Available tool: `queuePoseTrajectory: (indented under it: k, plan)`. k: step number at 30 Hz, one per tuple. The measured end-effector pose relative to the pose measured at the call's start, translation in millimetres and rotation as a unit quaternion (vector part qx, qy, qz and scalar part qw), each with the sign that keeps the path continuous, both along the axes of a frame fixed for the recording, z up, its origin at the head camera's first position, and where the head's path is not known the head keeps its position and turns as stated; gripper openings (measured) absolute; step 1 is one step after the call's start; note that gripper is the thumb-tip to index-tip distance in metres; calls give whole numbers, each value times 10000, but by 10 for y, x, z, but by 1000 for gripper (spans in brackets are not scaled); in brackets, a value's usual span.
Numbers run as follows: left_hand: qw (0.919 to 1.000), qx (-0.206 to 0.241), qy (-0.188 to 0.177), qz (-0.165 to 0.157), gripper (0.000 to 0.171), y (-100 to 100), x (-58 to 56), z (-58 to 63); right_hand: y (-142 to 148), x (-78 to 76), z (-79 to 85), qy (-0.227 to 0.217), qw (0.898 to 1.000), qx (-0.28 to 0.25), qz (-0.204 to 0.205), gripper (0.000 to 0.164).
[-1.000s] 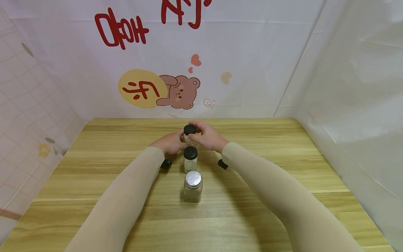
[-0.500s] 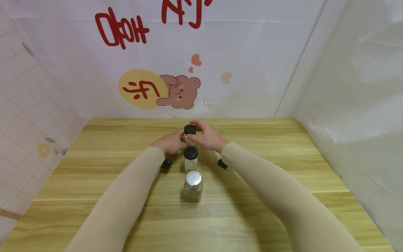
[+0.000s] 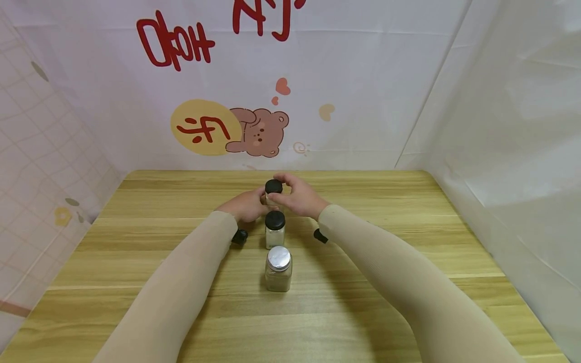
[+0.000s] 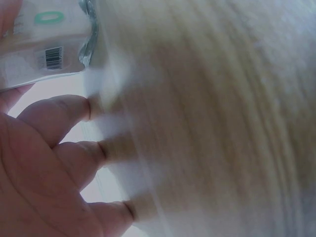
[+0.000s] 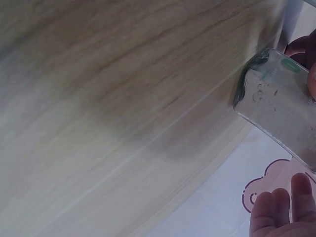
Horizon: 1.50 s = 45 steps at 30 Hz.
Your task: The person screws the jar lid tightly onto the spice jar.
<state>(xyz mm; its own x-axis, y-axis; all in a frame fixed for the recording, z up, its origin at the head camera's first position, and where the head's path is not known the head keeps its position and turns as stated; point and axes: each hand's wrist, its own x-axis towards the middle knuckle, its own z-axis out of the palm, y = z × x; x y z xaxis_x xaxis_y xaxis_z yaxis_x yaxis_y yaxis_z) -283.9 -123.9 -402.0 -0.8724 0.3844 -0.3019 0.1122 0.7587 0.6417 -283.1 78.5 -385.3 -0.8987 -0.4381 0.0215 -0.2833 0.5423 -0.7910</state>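
Note:
Three square clear glass jars stand in a line on the wooden table. My left hand grips the farthest jar, its thumb across the jar's front. That jar's black lid sits between the thumb and forefinger of my right hand. In the right wrist view, other right-hand fingers are spread below the jar, which has a green mark near its base. The middle jar, also black-lidded, stands right in front of the hands. Closest to me is a jar with a silver top.
The wooden table ends at a white cloth backdrop printed with a bear and red characters. White cloth also hangs on both sides. Small black wrist devices show beside the sleeves.
My right thumb has slid slightly left across the lid's front, and the forefinger has shifted a little behind it. The left hand and the other two jars stay put.

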Motion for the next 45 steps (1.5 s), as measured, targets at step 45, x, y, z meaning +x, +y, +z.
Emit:
queuePoseTrajectory:
  k: [45]
  plan:
    - [10000, -90, -9, -5, 67, -8, -23, -23, -4, 3, 1, 241, 9996, 44, 147, 54]
